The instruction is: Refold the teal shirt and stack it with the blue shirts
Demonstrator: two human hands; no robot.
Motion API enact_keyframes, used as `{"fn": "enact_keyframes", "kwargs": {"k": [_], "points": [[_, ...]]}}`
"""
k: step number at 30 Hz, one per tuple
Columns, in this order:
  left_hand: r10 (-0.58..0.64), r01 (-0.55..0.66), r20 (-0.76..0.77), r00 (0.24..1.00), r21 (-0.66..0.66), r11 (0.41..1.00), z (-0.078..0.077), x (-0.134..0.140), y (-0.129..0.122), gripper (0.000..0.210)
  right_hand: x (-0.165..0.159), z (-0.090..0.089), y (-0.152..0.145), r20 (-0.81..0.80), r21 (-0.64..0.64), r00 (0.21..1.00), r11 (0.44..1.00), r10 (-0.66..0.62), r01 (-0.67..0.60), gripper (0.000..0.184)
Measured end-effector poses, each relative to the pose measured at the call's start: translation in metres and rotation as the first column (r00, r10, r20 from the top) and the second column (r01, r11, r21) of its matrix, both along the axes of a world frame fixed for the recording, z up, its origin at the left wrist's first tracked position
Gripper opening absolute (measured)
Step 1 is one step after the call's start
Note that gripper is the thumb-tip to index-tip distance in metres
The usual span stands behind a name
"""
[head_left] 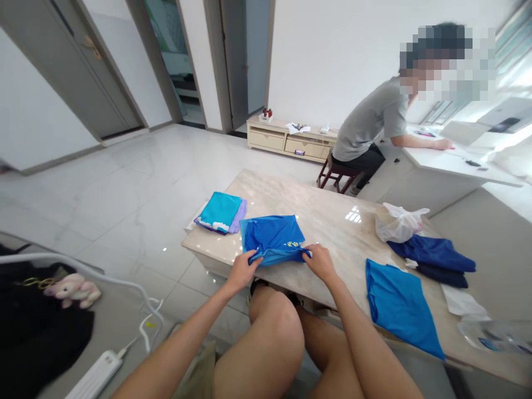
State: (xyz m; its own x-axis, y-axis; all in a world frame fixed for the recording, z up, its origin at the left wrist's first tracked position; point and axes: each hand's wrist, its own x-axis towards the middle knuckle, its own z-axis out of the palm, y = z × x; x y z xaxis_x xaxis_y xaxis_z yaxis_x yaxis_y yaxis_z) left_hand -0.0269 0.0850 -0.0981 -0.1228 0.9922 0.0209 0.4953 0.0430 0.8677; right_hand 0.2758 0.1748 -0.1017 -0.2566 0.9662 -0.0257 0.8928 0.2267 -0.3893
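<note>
A blue folded garment point(272, 233) with a small yellow print lies near the front edge of the marble-look table. My left hand point(244, 271) pinches its near left corner, thumb and fingers closed on the fabric. At the near right corner, my right hand point(321, 261) grips the same edge, slightly lifted and bunched between both hands. Just left of it is a folded stack with a teal cloth point(220, 210) on top and a purple cloth point(238, 217) under it. To the right of my right arm, a larger blue cloth point(401, 305) is laid flat, partly over the front edge.
The table point(328, 221) also bears a white plastic bag point(399, 221), dark blue clothes point(436, 257) and a clear plastic package point(494, 335). A person point(369, 119) sits at a white desk point(457, 158) beyond. A power strip point(95, 377) and plush toy point(75, 291) lie at left.
</note>
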Motion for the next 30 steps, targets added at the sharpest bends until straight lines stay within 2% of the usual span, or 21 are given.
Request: {"fn": "enact_keyframes", "kwargs": {"k": [3, 5, 7, 10, 13, 16, 18, 21, 23, 25, 27, 28, 30], "points": [[0.020, -0.019, 0.026, 0.999, -0.032, 0.999, -0.004, 0.001, -0.015, 0.021, 0.014, 0.007, 0.004, -0.232, -0.002, 0.967, 0.994, -0.103, 0.105, 0.032], [-0.040, 0.042, 0.047, 0.998, -0.045, 0.998, -0.009, 0.002, -0.021, 0.015, 0.024, 0.011, 0.009, -0.382, -0.051, 0.910, 0.987, -0.161, 0.153, 0.038], [-0.117, 0.120, 0.079, 0.990, -0.025, 0.993, -0.016, 0.004, -0.028, 0.010, 0.033, 0.015, 0.010, -0.482, -0.145, 0.854, 0.979, -0.197, 0.143, 0.046], [-0.184, 0.186, 0.126, 0.975, -0.004, 0.983, -0.025, 0.007, -0.039, 0.006, 0.041, 0.020, 0.002, -0.535, -0.260, 0.813, 0.960, -0.231, 0.101, 0.051], [-0.214, 0.223, 0.188, 0.959, -0.028, 0.974, -0.029, 0.008, -0.044, 0.006, 0.043, 0.023, -0.004, -0.507, -0.271, 0.825, 0.955, -0.248, 0.120, 0.056], [-0.196, 0.206, 0.225, 0.954, -0.021, 0.978, -0.027, 0.001, -0.029, 0.013, 0.035, 0.025, 0.011, -0.459, -0.181, 0.858, 0.970, -0.230, 0.163, 0.057], [-0.153, 0.157, 0.220, 0.963, 0.002, 0.988, -0.026, -0.008, -0.003, 0.014, 0.024, 0.026, 0.038, -0.440, -0.110, 0.873, 0.978, -0.210, 0.180, 0.056], [-0.059, 0.048, 0.187, 0.981, 0.062, 0.997, -0.028, -0.027, 0.051, 0.019, -0.004, 0.021, 0.093, -0.412, -0.031, 0.893, 0.982, -0.182, 0.186, 0.053], [0.031, -0.047, 0.152, 0.988, 0.099, 0.994, -0.036, -0.041, 0.084, 0.026, -0.025, 0.009, 0.128, -0.391, 0.043, 0.900, 0.973, -0.193, 0.227, 0.047], [0.141, -0.149, 0.065, 0.988, 0.142, 0.979, -0.045, -0.052, 0.102, 0.035, -0.043, -0.009, 0.149, -0.377, 0.139, 0.898, 0.945, -0.225, 0.295, 0.035], [0.197, -0.182, -0.064, 0.978, 0.194, 0.964, -0.054, -0.057, 0.099, 0.041, -0.052, -0.027, 0.152, -0.323, 0.179, 0.909, 0.927, -0.262, 0.330, 0.034], [0.180, -0.150, -0.128, 0.975, 0.214, 0.965, -0.057, -0.058, 0.092, 0.042, -0.052, -0.033, 0.148, -0.272, 0.172, 0.923, 0.930, -0.272, 0.324, 0.039], [0.058, -0.006, -0.234, 0.971, 0.216, 0.976, -0.061, -0.055, 0.069, 0.039, -0.046, -0.036, 0.130, -0.129, 0.112, 0.955, 0.953, -0.266, 0.281, 0.047]]}}
